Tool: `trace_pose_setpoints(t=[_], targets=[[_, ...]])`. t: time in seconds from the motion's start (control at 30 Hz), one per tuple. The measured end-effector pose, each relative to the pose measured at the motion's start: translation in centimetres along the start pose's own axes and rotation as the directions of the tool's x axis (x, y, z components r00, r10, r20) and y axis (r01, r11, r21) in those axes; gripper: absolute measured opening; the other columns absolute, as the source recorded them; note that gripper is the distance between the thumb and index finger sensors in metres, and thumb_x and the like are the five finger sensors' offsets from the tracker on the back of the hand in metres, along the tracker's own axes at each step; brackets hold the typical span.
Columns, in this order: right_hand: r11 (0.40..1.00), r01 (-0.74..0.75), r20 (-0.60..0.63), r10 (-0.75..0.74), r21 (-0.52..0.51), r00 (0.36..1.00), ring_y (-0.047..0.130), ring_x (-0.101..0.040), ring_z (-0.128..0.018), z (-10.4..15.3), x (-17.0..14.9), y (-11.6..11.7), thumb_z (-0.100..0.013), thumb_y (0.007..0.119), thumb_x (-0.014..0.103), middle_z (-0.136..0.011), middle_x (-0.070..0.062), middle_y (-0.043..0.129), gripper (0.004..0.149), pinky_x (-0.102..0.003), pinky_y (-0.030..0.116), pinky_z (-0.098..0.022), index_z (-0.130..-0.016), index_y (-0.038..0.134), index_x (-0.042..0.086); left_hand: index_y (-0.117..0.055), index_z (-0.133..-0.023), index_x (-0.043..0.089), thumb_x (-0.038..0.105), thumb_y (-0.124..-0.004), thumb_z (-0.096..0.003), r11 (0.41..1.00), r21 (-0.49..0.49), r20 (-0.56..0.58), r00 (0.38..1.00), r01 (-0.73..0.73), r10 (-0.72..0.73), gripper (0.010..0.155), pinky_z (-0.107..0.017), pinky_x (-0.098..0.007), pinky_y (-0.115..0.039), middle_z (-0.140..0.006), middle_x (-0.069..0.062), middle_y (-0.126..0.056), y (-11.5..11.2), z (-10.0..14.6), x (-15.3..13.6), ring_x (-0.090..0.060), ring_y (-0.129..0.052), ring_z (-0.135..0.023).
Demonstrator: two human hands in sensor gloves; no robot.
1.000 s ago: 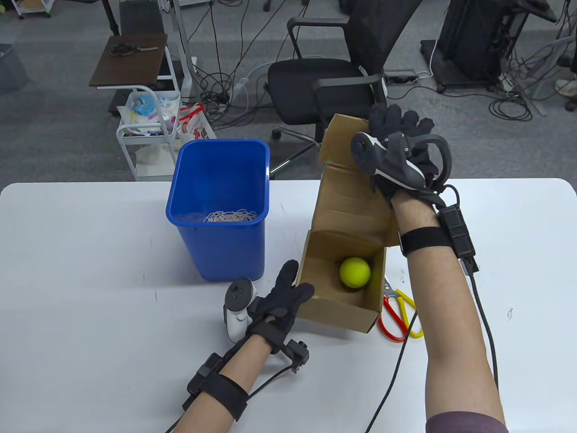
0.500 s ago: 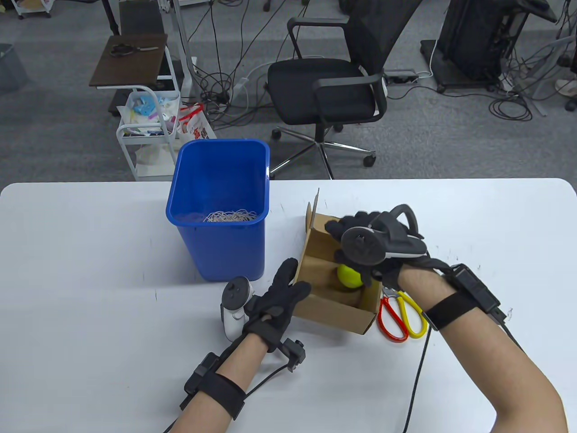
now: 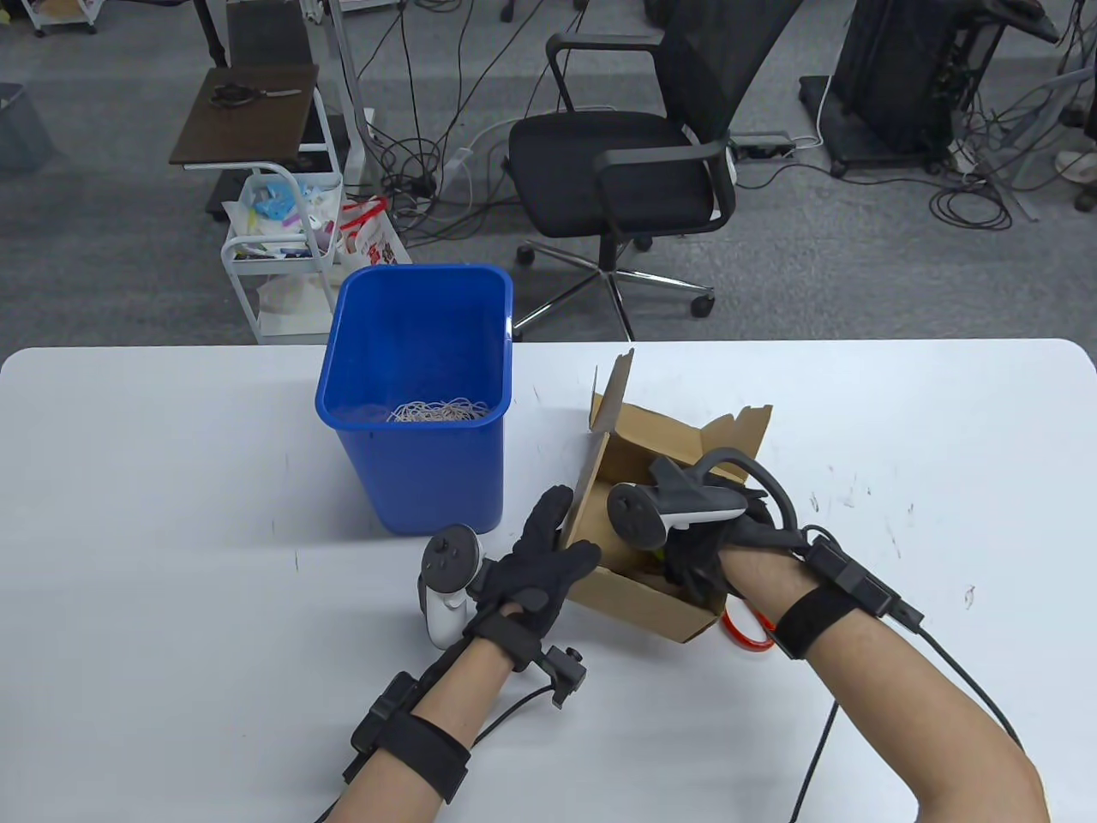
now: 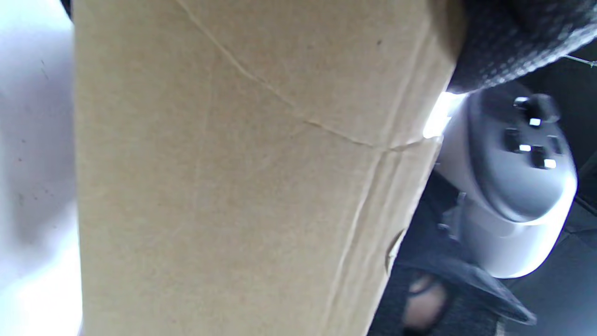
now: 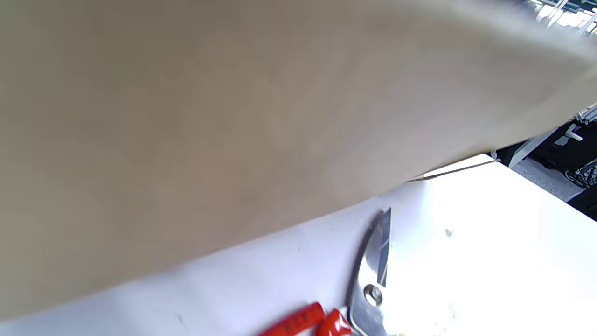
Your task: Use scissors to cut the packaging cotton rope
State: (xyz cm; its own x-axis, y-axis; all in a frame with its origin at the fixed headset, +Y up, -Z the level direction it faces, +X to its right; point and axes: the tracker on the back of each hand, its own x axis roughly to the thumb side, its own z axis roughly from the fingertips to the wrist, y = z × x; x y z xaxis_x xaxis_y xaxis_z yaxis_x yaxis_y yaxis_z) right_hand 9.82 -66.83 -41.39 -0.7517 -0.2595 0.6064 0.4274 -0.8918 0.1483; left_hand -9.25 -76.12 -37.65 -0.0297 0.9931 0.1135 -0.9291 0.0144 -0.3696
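Beside box [image 3: 638, 591] | scissors [image 5: 368, 280] flat, blades pointing away from person

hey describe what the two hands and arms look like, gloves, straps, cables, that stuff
Both hands, left hand and right hand, wear black knit gloves. Each carries a white and grey tracker on its back. Bare forearms have black wrist straps with small black boxes and black cables. A maroon sleeve edge shows on the right arm.

Red-handled scissors [image 5: 368, 280] flat beside box [image 3: 651, 600]

No text seems legible anywhere in these views.
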Motion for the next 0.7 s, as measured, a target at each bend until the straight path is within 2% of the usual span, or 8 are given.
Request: trace_pose_setpoints(t=[0.1,0.17,0.27,0.43,0.57,0.63,0.7], targets=[[0.997,-0.010,0.025,0.008,0.074,1.000,0.088,-0.050,-0.071,-0.6,0.4,0.9,-0.034,0.093,0.047,-0.104,-0.026,0.067,0.098,-0.059,0.078,-0.052,-0.108,0.044,0.005,-0.030,-0.112,0.023,0.066,-0.086,-0.0463,1.000,0.010,0.013,1.000,0.003,-0.003,0.097,-0.068,-0.069,-0.059,-0.116,-0.023,-0.024,-0.4,0.0,0.6,-0.065,-0.044,-0.098],[0.997,-0.001,0.017,-0.001,0.080,1.000,0.090,-0.050,-0.069,-0.8,0.5,1.1,-0.034,0.093,0.047,-0.101,-0.026,0.070,0.099,-0.059,0.079,-0.050,-0.107,0.044,0.003,-0.030,-0.112,0.023,0.068,-0.084,-0.0466,0.998,0.002,0.026,0.997,0.066,-0.067,0.097,-0.067,-0.067,-0.061,-0.116,-0.023,-0.025,-0.4,0.0,0.6,-0.064,-0.046,-0.098],[0.998,0.013,0.027,-0.015,0.062,1.000,0.092,-0.050,-0.065,-0.5,0.4,0.8,-0.034,0.094,0.048,-0.098,-0.026,0.073,0.097,-0.059,0.079,-0.048,-0.106,0.047,0.002,-0.029,-0.112,0.023,0.068,-0.084,-0.0466,1.000,-0.006,0.018,0.999,0.029,-0.029,0.097,-0.068,-0.068,-0.060,-0.116,-0.023,-0.024,-0.4,-0.1,0.6,-0.064,-0.045,-0.099],[0.975,0.119,0.064,-0.109,-0.187,0.992,0.093,-0.048,-0.061,2.1,-0.6,-1.1,-0.032,0.094,0.049,-0.094,-0.025,0.077,0.094,-0.058,0.081,-0.045,-0.103,0.055,0.003,-0.028,-0.112,0.023,0.069,-0.082,-0.0473,1.000,0.018,0.009,1.000,0.023,-0.023,0.096,-0.069,-0.066,-0.060,-0.116,-0.023,-0.023,-0.1,0.0,0.5,-0.063,-0.044,-0.099],[0.872,0.205,0.058,-0.201,-0.445,0.978,0.093,-0.046,-0.057,5.2,-2.5,-2.8,-0.034,0.092,0.053,-0.091,-0.025,0.077,0.089,-0.058,0.080,-0.043,-0.100,0.061,0.003,-0.027,-0.112,0.022,0.070,-0.080,-0.0480,0.998,0.052,-0.009,1.000,0.021,-0.020,0.096,-0.069,-0.066,-0.059,-0.115,-0.023,-0.021,0.3,0.1,0.0,-0.063,-0.043,-0.099],[0.781,0.246,0.027,-0.283,-0.573,0.959,0.091,-0.046,-0.058,7.2,-4.3,-3.1,-0.036,0.090,0.053,-0.092,-0.024,0.074,0.085,-0.058,0.079,-0.044,-0.099,0.060,0.005,-0.027,-0.112,0.022,0.070,-0.080,-0.0482,0.997,0.071,-0.019,1.000,-0.007,0.008,0.096,-0.069,-0.066,-0.059,-0.115,-0.023,-0.021,0.7,0.2,-0.2,-0.063,-0.042,-0.099],[0.709,0.262,-0.027,-0.368,-0.655,0.929,0.090,-0.045,-0.058,8.5,-6.3,-2.4,-0.038,0.086,0.055,-0.093,-0.024,0.071,0.084,-0.057,0.078,-0.044,-0.100,0.057,0.005,-0.026,-0.112,0.021,0.070,-0.080,-0.0485,0.996,0.085,-0.028,0.999,-0.038,0.041,0.096,-0.069,-0.067,-0.058,-0.115,-0.023,-0.020,1.0,0.3,-0.3,-0.063,-0.042,-0.099]])
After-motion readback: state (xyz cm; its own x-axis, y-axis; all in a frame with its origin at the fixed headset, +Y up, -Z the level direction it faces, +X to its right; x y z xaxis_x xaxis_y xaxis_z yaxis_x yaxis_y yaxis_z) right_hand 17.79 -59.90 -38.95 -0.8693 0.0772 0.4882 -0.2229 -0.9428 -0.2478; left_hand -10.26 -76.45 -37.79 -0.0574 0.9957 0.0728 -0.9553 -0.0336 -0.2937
